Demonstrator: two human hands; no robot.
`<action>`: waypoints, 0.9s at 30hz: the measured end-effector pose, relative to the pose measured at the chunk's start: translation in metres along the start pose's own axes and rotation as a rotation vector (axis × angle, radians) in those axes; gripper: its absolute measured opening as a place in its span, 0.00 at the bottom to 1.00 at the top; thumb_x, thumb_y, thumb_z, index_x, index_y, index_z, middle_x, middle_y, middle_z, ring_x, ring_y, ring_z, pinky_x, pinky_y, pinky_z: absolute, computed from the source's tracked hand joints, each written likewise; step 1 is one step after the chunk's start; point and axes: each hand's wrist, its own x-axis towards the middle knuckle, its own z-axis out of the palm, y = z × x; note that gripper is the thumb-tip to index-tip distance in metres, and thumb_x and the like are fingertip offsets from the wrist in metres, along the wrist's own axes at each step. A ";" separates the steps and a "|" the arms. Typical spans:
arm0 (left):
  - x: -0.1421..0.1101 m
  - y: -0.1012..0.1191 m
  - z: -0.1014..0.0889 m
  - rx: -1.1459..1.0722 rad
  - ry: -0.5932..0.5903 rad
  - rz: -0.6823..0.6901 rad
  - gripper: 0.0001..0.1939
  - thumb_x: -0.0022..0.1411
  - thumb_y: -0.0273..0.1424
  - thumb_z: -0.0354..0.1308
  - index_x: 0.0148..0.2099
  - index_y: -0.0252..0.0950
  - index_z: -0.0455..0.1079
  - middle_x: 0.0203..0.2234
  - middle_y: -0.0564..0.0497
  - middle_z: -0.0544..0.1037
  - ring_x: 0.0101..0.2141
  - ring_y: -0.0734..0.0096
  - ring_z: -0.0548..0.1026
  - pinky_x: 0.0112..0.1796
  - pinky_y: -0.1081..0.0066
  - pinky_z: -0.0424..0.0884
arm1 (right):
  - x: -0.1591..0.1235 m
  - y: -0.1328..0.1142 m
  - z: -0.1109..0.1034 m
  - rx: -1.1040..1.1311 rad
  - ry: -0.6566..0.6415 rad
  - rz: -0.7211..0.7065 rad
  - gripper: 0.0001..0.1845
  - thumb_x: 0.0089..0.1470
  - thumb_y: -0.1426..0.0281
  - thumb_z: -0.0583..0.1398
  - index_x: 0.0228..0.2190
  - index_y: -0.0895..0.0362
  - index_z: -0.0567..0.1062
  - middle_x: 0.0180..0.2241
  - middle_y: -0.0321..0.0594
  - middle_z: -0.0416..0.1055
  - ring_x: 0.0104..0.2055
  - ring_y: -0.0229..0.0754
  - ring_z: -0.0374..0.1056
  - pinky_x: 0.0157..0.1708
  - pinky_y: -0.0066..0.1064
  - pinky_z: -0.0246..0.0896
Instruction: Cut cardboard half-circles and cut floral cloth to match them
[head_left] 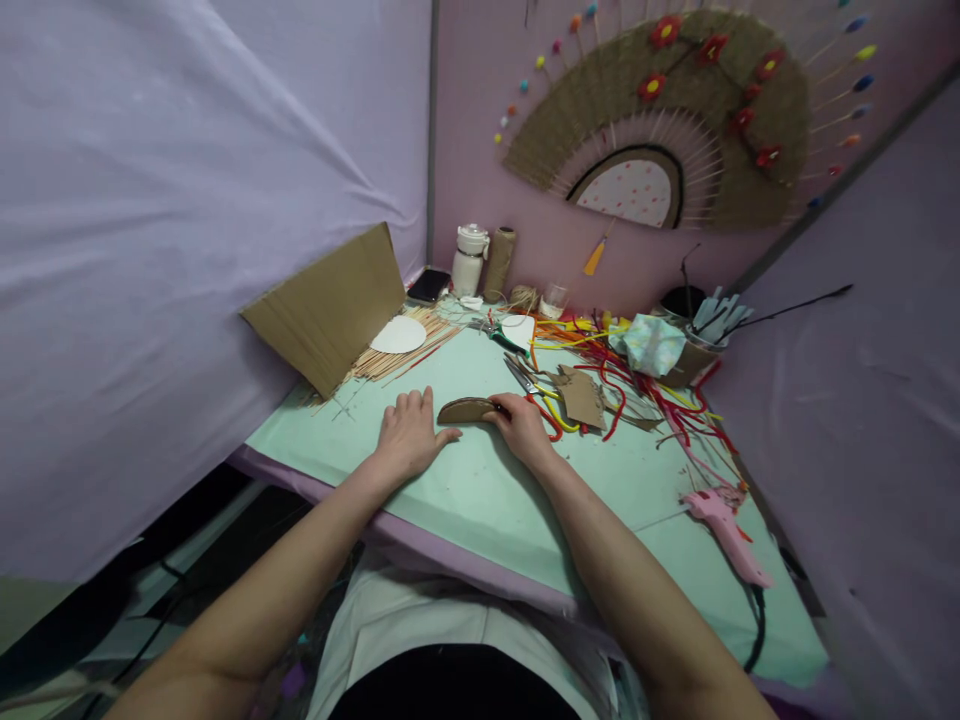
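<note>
My right hand (517, 425) pinches the right end of a small half-round cardboard piece (463, 410), which is held just at the tabletop with its curved edge away from me. Left of it, my left hand (409, 432) lies on the pale green table with fingers stretched out and thumb pointing toward the cardboard. Nothing is held in my left hand. Just beyond my right hand are yellow-handled scissors (544, 388) and a torn cardboard scrap (582, 397).
A large cardboard sheet (330, 305) leans at the left over thin sticks (401, 365) and a white paper oval (398, 335). Coloured pipe cleaners (615, 375) pile up at the right. A pink glue gun (726, 535) with a cord lies front right. A decorated fan (735, 110) hangs behind.
</note>
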 end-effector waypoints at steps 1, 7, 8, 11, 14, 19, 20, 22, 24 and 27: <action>-0.001 0.000 0.000 0.006 -0.004 0.001 0.41 0.62 0.52 0.49 0.66 0.28 0.52 0.49 0.34 0.67 0.49 0.45 0.63 0.48 0.56 0.58 | 0.000 0.000 0.000 -0.002 0.000 0.001 0.08 0.52 0.73 0.61 0.36 0.56 0.77 0.36 0.43 0.76 0.39 0.45 0.69 0.41 0.36 0.62; 0.001 0.005 0.001 -0.024 -0.010 0.049 0.37 0.64 0.51 0.46 0.64 0.26 0.56 0.49 0.33 0.68 0.50 0.45 0.63 0.48 0.55 0.58 | 0.001 -0.001 0.000 -0.009 -0.007 -0.016 0.07 0.52 0.74 0.61 0.36 0.56 0.77 0.34 0.42 0.76 0.39 0.45 0.68 0.41 0.36 0.61; 0.002 0.006 0.001 -0.027 -0.007 0.054 0.37 0.64 0.50 0.46 0.64 0.27 0.57 0.49 0.33 0.69 0.50 0.45 0.63 0.48 0.55 0.58 | 0.001 -0.001 0.000 -0.011 -0.010 -0.017 0.07 0.52 0.74 0.61 0.36 0.56 0.77 0.34 0.42 0.76 0.39 0.45 0.68 0.41 0.36 0.61; 0.002 0.006 0.002 -0.027 -0.007 0.064 0.35 0.64 0.50 0.48 0.64 0.30 0.57 0.50 0.35 0.69 0.51 0.46 0.63 0.49 0.56 0.58 | 0.001 -0.002 0.000 -0.015 -0.015 -0.013 0.07 0.52 0.74 0.60 0.36 0.56 0.77 0.34 0.43 0.75 0.38 0.45 0.68 0.40 0.36 0.61; 0.002 0.003 0.002 -0.037 -0.014 0.068 0.34 0.64 0.49 0.49 0.63 0.30 0.58 0.50 0.35 0.69 0.50 0.46 0.63 0.48 0.56 0.58 | 0.001 -0.004 -0.001 -0.015 -0.026 -0.016 0.07 0.52 0.74 0.60 0.35 0.56 0.76 0.34 0.44 0.75 0.39 0.46 0.68 0.41 0.36 0.61; 0.006 -0.005 -0.008 -0.244 0.081 -0.002 0.34 0.60 0.47 0.55 0.62 0.31 0.60 0.49 0.35 0.70 0.50 0.46 0.64 0.49 0.53 0.60 | 0.004 -0.009 -0.013 0.108 0.034 0.068 0.06 0.49 0.71 0.60 0.31 0.57 0.76 0.31 0.41 0.75 0.35 0.44 0.67 0.38 0.34 0.60; 0.008 -0.005 -0.010 -0.373 0.124 -0.033 0.35 0.58 0.46 0.58 0.62 0.32 0.60 0.49 0.36 0.70 0.50 0.48 0.65 0.50 0.53 0.61 | 0.004 -0.010 -0.016 0.177 0.046 0.118 0.06 0.49 0.69 0.60 0.31 0.57 0.76 0.29 0.39 0.74 0.33 0.43 0.67 0.36 0.33 0.60; 0.012 0.000 -0.012 -0.760 0.149 -0.089 0.34 0.54 0.45 0.61 0.60 0.33 0.62 0.47 0.40 0.72 0.49 0.54 0.69 0.50 0.56 0.64 | 0.004 -0.013 -0.022 0.352 0.032 0.226 0.09 0.47 0.66 0.60 0.30 0.57 0.76 0.26 0.36 0.72 0.29 0.40 0.65 0.31 0.30 0.59; 0.016 0.010 -0.012 -1.225 0.041 -0.117 0.31 0.51 0.43 0.64 0.54 0.34 0.67 0.45 0.42 0.75 0.46 0.59 0.72 0.48 0.60 0.68 | 0.003 -0.016 -0.027 0.518 -0.007 0.312 0.12 0.45 0.64 0.61 0.30 0.58 0.76 0.25 0.35 0.72 0.27 0.38 0.64 0.29 0.29 0.57; 0.020 0.031 -0.008 -1.710 -0.156 -0.194 0.23 0.46 0.38 0.68 0.43 0.33 0.71 0.40 0.44 0.78 0.43 0.63 0.75 0.46 0.63 0.71 | 0.000 -0.021 -0.032 0.646 -0.063 0.396 0.14 0.43 0.62 0.62 0.30 0.59 0.77 0.24 0.35 0.71 0.24 0.35 0.60 0.26 0.27 0.53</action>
